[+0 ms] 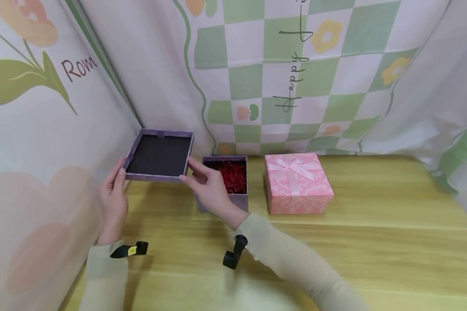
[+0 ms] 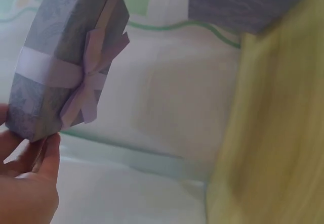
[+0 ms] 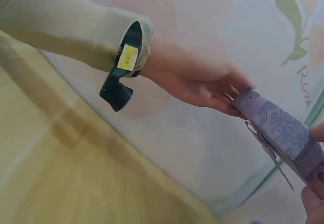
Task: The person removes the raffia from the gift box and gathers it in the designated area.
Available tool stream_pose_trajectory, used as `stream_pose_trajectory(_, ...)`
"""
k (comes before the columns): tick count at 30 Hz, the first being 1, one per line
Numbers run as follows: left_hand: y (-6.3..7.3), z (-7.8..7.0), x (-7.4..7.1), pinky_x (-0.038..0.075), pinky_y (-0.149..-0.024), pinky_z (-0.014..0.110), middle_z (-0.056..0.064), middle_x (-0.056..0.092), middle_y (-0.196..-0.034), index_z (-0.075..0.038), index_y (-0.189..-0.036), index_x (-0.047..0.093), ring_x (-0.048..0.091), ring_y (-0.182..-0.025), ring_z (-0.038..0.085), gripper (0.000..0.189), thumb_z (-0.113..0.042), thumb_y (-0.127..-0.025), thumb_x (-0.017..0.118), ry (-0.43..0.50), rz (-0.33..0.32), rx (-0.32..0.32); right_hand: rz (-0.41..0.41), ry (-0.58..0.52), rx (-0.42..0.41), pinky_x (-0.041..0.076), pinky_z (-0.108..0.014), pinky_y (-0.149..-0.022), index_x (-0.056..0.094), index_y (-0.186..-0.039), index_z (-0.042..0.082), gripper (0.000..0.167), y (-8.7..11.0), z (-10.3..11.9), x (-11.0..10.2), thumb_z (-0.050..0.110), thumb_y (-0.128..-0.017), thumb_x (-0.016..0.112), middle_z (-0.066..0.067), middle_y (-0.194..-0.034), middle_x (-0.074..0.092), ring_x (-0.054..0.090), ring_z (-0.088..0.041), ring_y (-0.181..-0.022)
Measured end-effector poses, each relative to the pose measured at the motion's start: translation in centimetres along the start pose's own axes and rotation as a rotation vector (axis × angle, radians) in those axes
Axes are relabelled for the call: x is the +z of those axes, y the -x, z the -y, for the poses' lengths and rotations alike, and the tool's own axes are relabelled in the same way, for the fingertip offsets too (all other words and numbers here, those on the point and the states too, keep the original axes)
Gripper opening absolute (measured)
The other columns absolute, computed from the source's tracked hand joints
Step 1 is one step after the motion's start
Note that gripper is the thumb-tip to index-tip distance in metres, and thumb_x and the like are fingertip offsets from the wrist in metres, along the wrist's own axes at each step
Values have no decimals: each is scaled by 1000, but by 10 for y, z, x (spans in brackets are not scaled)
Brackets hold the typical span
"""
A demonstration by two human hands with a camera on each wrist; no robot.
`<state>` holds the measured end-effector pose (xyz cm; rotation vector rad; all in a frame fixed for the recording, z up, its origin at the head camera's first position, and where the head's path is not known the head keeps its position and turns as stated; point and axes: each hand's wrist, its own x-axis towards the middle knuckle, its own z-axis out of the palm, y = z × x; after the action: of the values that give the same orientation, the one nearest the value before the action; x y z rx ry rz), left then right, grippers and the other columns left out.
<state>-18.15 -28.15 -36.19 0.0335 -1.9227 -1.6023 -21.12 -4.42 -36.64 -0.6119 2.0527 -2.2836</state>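
A purple box lid (image 1: 158, 154) is held up above the table, its black inside facing the head camera. My left hand (image 1: 113, 207) grips its left near corner between thumb and fingers. At the right near corner, my right hand (image 1: 212, 188) pinches the rim. The left wrist view shows the lid's patterned outside with a lilac ribbon bow (image 2: 88, 77). Behind my right hand stands the open purple box (image 1: 239, 200), partly covered by that hand, with red shredded paper (image 1: 235, 176) inside.
A closed pink gift box (image 1: 299, 183) with a ribbon bow stands right of the purple box. All stand on a wood-grain table (image 1: 373, 250). A printed curtain (image 1: 245, 82) hangs behind, and another printed cloth (image 1: 35, 142) borders the left side.
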Motion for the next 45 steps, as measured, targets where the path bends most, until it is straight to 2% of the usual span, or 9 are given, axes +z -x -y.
stream_pose_trajectory(7, 8, 11, -20, 36, -110, 21, 4, 48, -153, -10, -149, 52, 41, -142, 14, 41, -23, -109, 50, -159, 57, -141, -46, -40, 36, 43, -33, -108, 54, -145, 2, 56, 5, -16, 21, 1, -93, 74, -8, -151, 49, 49, -21, -136)
stream_pose_trajectory(13, 11, 22, -27, 36, -108, 19, 7, 49, -151, -9, -147, 53, 42, -141, 16, 40, -19, -109, 50, -197, 56, -164, -63, -6, 32, 43, -28, -106, 52, -146, -2, 55, 10, -27, 35, -3, -94, 71, -13, -153, 46, 47, -23, -137)
stream_pose_trajectory(19, 13, 38, -30, 37, -106, 16, 12, 48, -152, -1, -147, 51, 42, -141, 21, 41, -18, -110, 49, -216, 92, -195, 49, 164, -31, 36, -30, -111, 34, -155, -5, 63, 21, -41, 40, 0, -100, 63, -17, -163, 26, 30, -26, -147)
stream_pose_trajectory(24, 17, 49, -32, 37, -107, 17, 16, 47, -151, 3, -147, 50, 41, -141, 26, 41, -13, -109, 47, -197, 91, -216, 155, 275, -6, 28, -27, -114, 20, -160, -2, 71, 31, -47, 42, 12, -104, 61, -14, -167, 11, 20, -25, -150)
stream_pose_trajectory(30, 18, 59, -32, 39, -107, 19, 20, 52, -146, 7, -141, 55, 45, -137, 27, 37, -7, -107, 51, -203, 61, -208, 165, 312, 43, 29, -30, -114, 19, -159, -3, 74, 35, -61, 44, 19, -104, 62, -19, -166, 11, 22, -29, -150)
stream_pose_trajectory(36, 20, 74, -30, 41, -93, 12, 20, 53, -146, 7, -140, 56, 48, -132, 28, 38, -9, -106, 53, -270, 83, -281, 175, 337, 105, 27, -34, -117, 18, -160, -2, 75, 31, -81, 43, 22, -104, 61, -19, -167, 11, 17, -30, -151)
stream_pose_trajectory(39, 20, 81, -29, 40, -101, 19, 20, 52, -147, 7, -142, 55, 46, -135, 29, 39, -8, -106, 53, -286, 106, -311, 194, 373, 128, 19, -38, -120, 15, -161, -2, 77, 29, -87, 41, 24, -104, 61, -18, -167, 9, 13, -29, -152)
stream_pose_trajectory(41, 19, 86, -28, 33, -112, 26, 20, 51, -147, 8, -142, 54, 42, -139, 29, 39, -7, -106, 53, -288, 108, -318, 215, 405, 141, 15, -39, -121, 14, -160, -4, 79, 29, -91, 40, 27, -104, 60, -20, -167, 8, 11, -31, -152)
stream_pose_trajectory(45, 17, 92, -27, 32, -116, 37, 20, 52, -147, 7, -142, 54, 41, -140, 29, 39, -5, -105, 53, -255, 114, -348, 240, 429, 166, 13, -39, -122, 12, -160, -6, 81, 28, -97, 39, 29, -105, 59, -22, -166, 6, 11, -32, -152)
